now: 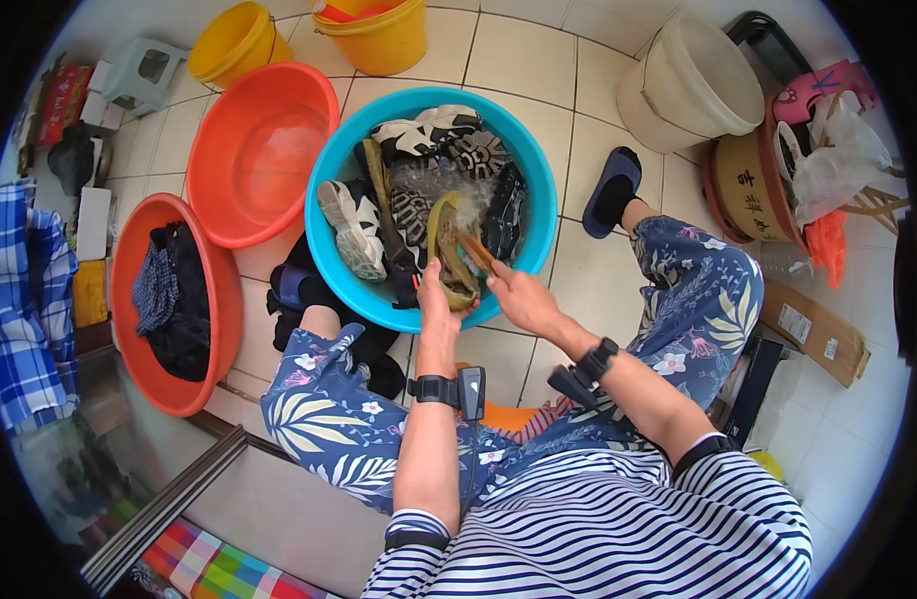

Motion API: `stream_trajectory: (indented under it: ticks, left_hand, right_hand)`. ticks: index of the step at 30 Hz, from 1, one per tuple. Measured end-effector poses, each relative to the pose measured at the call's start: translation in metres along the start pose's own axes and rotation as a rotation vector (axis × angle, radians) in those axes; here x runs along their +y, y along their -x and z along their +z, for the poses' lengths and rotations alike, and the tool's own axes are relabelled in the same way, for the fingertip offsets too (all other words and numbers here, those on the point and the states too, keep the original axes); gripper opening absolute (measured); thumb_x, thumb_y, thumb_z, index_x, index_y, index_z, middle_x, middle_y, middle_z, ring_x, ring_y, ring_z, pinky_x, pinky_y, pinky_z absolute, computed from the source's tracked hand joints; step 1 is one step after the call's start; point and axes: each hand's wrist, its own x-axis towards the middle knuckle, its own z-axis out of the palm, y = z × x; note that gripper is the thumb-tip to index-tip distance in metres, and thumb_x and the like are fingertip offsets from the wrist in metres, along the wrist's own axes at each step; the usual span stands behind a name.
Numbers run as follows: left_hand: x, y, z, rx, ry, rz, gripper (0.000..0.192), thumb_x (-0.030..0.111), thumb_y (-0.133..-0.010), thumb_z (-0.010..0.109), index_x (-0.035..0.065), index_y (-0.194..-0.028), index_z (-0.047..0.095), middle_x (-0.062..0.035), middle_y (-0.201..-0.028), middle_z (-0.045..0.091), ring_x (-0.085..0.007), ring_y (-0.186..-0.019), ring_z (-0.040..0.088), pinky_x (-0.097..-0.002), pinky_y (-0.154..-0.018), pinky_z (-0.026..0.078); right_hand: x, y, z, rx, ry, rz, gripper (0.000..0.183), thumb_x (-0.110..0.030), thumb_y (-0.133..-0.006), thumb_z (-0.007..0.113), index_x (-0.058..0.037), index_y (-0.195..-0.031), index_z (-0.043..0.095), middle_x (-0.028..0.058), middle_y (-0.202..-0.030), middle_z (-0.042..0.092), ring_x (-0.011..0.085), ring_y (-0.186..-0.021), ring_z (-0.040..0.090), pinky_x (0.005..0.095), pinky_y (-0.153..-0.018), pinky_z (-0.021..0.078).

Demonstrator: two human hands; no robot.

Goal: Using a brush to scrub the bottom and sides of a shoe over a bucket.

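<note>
My left hand (442, 307) grips an olive-yellow shoe (445, 251) by its near end and tilts it over a turquoise plastic basin (545, 217). In my right hand (524, 299) is a brush with a wooden handle (475, 253); its blurred head lies against the shoe. Inside the basin, a white-and-black sneaker (351, 228) leans at the left and another sneaker (428, 129) rests along the far wall. A patterned dark sole (482, 153) faces up near the back, and a black shoe (506, 210) lies at the right. Blurred splashes partly hide the middle.
An orange-red basin (260, 161) and another with dark cloth (177, 307) stand at the left. Yellow buckets (380, 41) are at the back. A whitish bucket (653, 97) and a planter (750, 183) stand right. My slippered foot (614, 191) is beside the basin; dark cloth (383, 359) lies nearby.
</note>
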Motion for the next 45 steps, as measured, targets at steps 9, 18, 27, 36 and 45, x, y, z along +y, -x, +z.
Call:
stream_trajectory:
  ticks: [9,18,27,36,45]
  left_hand:
    - [0.003,-0.001,0.004,-0.026,-0.049,-0.001,0.048,0.050,-0.091,0.042,0.0102,-0.115,0.054,-0.0139,-0.094,0.063,-0.0303,-0.070,0.060,-0.0417,-0.054,0.048]
    - [0.002,0.001,0.004,0.009,-0.084,-0.003,0.051,0.052,-0.090,0.043,0.0085,-0.116,0.053,-0.0155,-0.093,0.063,-0.0319,-0.065,0.060,-0.0425,-0.054,0.048]
    - [0.006,0.025,0.007,-0.068,-0.081,0.096,0.056,0.058,-0.089,0.046,0.0077,-0.114,0.054,-0.0137,-0.093,0.062,-0.0296,-0.069,0.061,-0.0370,-0.056,0.049]
    - [0.015,0.013,-0.002,-0.009,-0.125,0.095,0.049,0.053,-0.093,0.040,0.0084,-0.110,0.053,-0.0142,-0.089,0.062,-0.0280,-0.062,0.060,-0.0342,-0.047,0.045]
    - [0.020,0.004,-0.004,-0.029,-0.104,0.056,0.045,0.049,-0.092,0.041,0.0100,-0.111,0.053,-0.0139,-0.088,0.061,-0.0294,-0.066,0.059,-0.0370,-0.047,0.043]
  right_hand:
    - [0.021,-0.034,0.008,-0.013,-0.019,-0.039,0.035,-0.030,-0.094,0.041,-0.0037,-0.113,0.053,0.0269,-0.091,0.062,0.0471,-0.089,0.057,0.0506,-0.076,0.0463]
    - [0.005,-0.075,0.005,0.078,0.116,0.023,0.034,-0.030,-0.091,0.044,-0.0047,-0.109,0.057,0.0249,-0.098,0.065,0.0433,-0.095,0.060,0.0514,-0.085,0.0467]
    - [0.011,-0.096,-0.013,0.070,0.156,0.092,0.038,-0.034,-0.089,0.050,-0.0018,-0.109,0.058,0.0264,-0.101,0.065,0.0425,-0.099,0.060,0.0492,-0.087,0.0459]
    - [-0.004,-0.043,-0.019,-0.063,-0.217,-0.106,0.037,-0.034,-0.091,0.047,-0.0046,-0.112,0.059,0.0240,-0.097,0.064,0.0441,-0.094,0.060,0.0476,-0.083,0.0461]
    - [-0.017,-0.072,0.013,0.065,-0.034,0.074,0.035,-0.030,-0.089,0.045,-0.0001,-0.103,0.058,0.0277,-0.099,0.063,0.0465,-0.097,0.058,0.0513,-0.087,0.0453]
